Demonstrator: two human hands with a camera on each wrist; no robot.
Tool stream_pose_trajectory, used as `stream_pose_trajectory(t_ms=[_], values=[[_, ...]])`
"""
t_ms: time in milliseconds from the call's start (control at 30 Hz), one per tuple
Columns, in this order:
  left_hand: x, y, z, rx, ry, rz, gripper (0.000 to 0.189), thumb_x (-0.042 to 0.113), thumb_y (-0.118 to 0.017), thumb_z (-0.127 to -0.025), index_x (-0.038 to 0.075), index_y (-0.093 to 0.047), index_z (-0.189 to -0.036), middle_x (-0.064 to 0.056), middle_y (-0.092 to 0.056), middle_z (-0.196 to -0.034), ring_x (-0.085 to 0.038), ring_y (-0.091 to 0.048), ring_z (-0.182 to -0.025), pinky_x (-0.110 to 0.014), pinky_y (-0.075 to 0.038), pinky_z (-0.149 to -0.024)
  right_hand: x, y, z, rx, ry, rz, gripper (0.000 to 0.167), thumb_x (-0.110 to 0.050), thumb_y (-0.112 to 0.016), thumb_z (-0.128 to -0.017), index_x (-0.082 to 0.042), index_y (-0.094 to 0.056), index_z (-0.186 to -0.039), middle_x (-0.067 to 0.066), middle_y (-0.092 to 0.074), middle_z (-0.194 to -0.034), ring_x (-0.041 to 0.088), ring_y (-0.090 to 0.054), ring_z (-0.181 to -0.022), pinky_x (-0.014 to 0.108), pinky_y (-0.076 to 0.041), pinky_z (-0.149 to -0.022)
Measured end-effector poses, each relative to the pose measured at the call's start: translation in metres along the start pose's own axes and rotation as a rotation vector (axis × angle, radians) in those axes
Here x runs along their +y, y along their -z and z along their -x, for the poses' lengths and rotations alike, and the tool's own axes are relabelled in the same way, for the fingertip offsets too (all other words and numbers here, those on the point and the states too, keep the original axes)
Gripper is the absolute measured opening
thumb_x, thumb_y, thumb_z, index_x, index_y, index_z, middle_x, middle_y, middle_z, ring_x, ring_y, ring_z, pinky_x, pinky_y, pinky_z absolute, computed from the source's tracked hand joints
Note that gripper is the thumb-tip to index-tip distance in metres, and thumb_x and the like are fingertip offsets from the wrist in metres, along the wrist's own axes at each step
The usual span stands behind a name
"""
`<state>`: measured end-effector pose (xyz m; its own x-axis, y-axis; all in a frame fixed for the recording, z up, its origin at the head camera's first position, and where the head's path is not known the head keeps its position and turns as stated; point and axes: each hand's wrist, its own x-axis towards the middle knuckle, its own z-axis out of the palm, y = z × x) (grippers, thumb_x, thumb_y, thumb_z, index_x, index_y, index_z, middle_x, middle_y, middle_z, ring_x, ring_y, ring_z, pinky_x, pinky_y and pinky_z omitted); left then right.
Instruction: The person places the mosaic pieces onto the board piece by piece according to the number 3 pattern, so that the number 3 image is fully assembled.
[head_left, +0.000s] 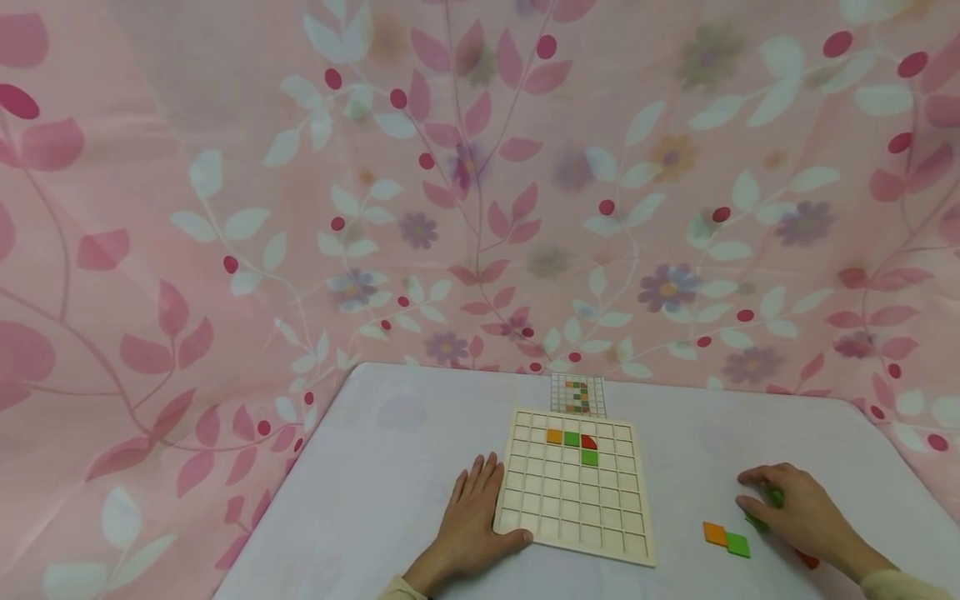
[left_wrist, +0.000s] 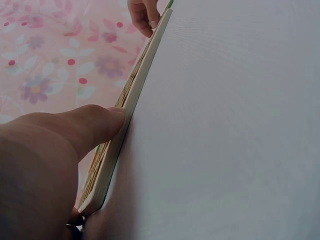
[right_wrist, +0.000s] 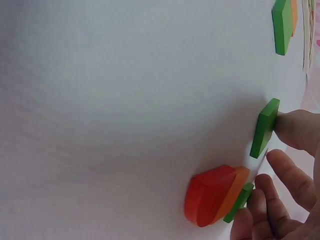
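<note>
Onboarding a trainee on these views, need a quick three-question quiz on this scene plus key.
1. Count: how many tiles sit on the board?
2. True or false: the left grip touches the board.
3. Multiple choice: what colour is the loose tile that the right grip touches with its thumb?
A) red
B) orange
C) green

Key:
1. Four: one orange, two green and one red with a rounded side.
2. True: it lies along the left edge, thumb at the near edge.
3. C.
</note>
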<state>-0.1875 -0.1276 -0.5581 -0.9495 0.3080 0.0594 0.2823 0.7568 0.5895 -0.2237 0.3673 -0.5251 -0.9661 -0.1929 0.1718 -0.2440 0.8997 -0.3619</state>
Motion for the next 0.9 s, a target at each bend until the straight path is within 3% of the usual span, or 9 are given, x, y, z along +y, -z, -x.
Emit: stream_pose_trajectory(t_ms=[133, 233, 333, 467, 533, 600, 733, 900], values=[[0.001, 0.001, 0.0, -0.015, 0.015, -0.002, 0.114, 0.071, -0.071, -0.086, 0.001, -0.03, -0.166, -0.018, -0.021, -0.177, -0.039, -0.012, -0.166, -0.067, -0.009, -0.13, -0.001, -0.003, 0.003, -0.001, -0.017, -0.019, 0.035, -0.031, -0.087, -0.088, -0.006, -0.077, -0.111, 0.013, -0.074, -0.109, 0.039, -0.066, -0.103, 0.059, -0.054, -0.086], [0.0, 0.001, -0.001, -0.018, 0.02, -0.009, 0.114, 0.071, -0.071, -0.086, 0.002, -0.029, -0.166, -0.016, -0.02, -0.177, -0.037, -0.011, -0.166, -0.065, -0.008, -0.131, -0.001, -0.004, 0.005, 0.019, -0.013, -0.035, 0.034, -0.03, -0.087, -0.089, -0.006, -0.077, -0.111, 0.015, -0.073, -0.111, 0.042, -0.066, -0.106, 0.063, -0.053, -0.088], [0.0, 0.001, -0.001, -0.014, 0.017, -0.009, 0.114, 0.071, -0.07, -0.086, 0.002, -0.029, -0.166, -0.016, -0.02, -0.177, -0.036, -0.01, -0.166, -0.065, -0.008, -0.131, -0.001, -0.004, 0.007, 0.031, -0.013, -0.039, 0.033, -0.032, -0.085, -0.09, -0.008, -0.077, -0.112, 0.014, -0.074, -0.111, 0.04, -0.067, -0.104, 0.056, -0.056, -0.086], [0.0, 0.0, 0.001, 0.018, -0.012, 0.014, 0.113, 0.07, -0.071, -0.087, 0.0, -0.03, -0.165, -0.02, -0.022, -0.176, -0.041, -0.013, -0.165, -0.067, -0.009, -0.13, 0.0, -0.001, 0.008, 0.057, -0.035, -0.046, 0.031, -0.032, -0.084, -0.092, -0.009, -0.078, -0.112, 0.015, -0.073, -0.111, 0.032, -0.067, -0.095, 0.038, -0.056, -0.073], [0.0, -0.001, 0.002, 0.034, -0.028, 0.027, 0.112, 0.069, -0.071, -0.087, -0.002, -0.03, -0.164, -0.022, -0.024, -0.175, -0.043, -0.014, -0.164, -0.067, -0.009, -0.129, 0.002, 0.001, 0.008, 0.08, -0.05, -0.051, 0.031, -0.029, -0.083, -0.093, -0.008, -0.077, -0.114, 0.021, -0.072, -0.112, 0.033, -0.066, -0.095, 0.039, -0.054, -0.071], [0.0, -0.001, 0.003, 0.046, -0.037, 0.035, 0.112, 0.07, -0.071, -0.087, -0.002, -0.031, -0.164, -0.022, -0.024, -0.175, -0.044, -0.015, -0.164, -0.068, -0.009, -0.128, 0.006, 0.004, 0.008, 0.088, -0.063, -0.047, 0.032, -0.027, -0.082, -0.093, -0.005, -0.076, -0.116, 0.027, -0.071, -0.114, 0.04, -0.066, -0.097, 0.049, -0.055, -0.073], [0.0, -0.003, 0.002, 0.039, -0.026, 0.028, 0.113, 0.071, -0.069, -0.087, -0.001, -0.031, -0.165, -0.02, -0.023, -0.176, -0.042, -0.014, -0.165, -0.068, -0.009, -0.128, 0.016, 0.009, 0.009, 0.012, -0.121, -0.027, 0.043, -0.033, -0.079, -0.095, 0.003, -0.072, -0.118, 0.026, -0.072, -0.111, 0.044, -0.066, -0.098, 0.064, -0.054, -0.08], [0.001, -0.002, 0.001, 0.028, -0.011, 0.021, 0.113, 0.071, -0.07, -0.086, 0.0, -0.031, -0.165, -0.018, -0.023, -0.176, -0.039, -0.013, -0.165, -0.066, -0.009, -0.129, 0.026, 0.01, 0.011, -0.112, -0.242, 0.004, 0.063, -0.049, -0.076, -0.095, 0.01, -0.067, -0.115, 0.024, -0.073, -0.103, 0.042, -0.068, -0.093, 0.061, -0.056, -0.081]])
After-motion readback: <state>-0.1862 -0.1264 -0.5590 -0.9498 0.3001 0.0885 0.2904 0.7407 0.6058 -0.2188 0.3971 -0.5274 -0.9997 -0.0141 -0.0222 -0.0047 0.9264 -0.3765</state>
